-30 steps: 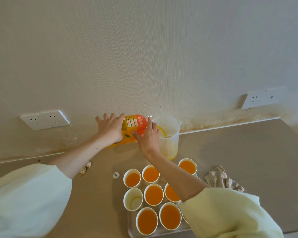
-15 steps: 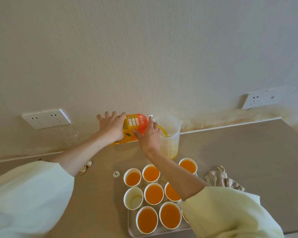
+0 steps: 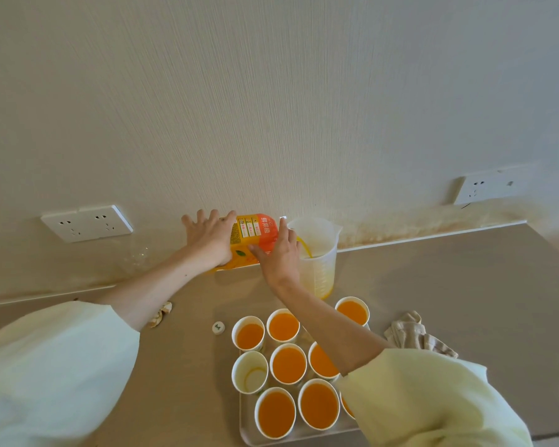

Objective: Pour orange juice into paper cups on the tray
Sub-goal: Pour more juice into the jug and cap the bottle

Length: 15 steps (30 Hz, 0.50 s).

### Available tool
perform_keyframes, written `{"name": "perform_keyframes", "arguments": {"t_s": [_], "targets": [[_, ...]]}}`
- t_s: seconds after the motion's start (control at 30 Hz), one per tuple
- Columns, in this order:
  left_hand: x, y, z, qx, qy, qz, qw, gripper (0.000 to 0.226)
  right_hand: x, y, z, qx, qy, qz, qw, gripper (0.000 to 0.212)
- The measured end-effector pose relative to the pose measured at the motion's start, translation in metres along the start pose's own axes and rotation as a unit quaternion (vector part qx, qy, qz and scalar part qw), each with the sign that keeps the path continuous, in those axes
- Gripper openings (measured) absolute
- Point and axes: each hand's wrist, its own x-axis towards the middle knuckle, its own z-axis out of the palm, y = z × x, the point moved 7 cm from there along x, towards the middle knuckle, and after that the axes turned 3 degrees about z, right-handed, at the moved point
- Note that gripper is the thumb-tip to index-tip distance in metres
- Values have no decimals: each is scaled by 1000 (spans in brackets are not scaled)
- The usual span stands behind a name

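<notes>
Fingers (image 3: 204,219) splayed, left hand (image 3: 208,243) presses the tipped carton (image 3: 255,229) from behind, right hand (image 3: 279,259) grips it over the jug (image 3: 320,250) at the counter (image 3: 433,285) edge, twelve o'clock.

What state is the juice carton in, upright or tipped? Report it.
Tipped: the juice carton lies sideways, held between the left hand and right hand, juice streaming into the measuring jug.
</notes>
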Motion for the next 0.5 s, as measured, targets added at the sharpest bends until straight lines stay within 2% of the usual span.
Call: {"name": "perform_keyframes", "arguments": {"t_s": [0.5], "targets": [[-2, 2, -4, 3, -1, 1, 1000, 92, 2, 2, -1, -5, 1, 3, 1000, 91]]}}
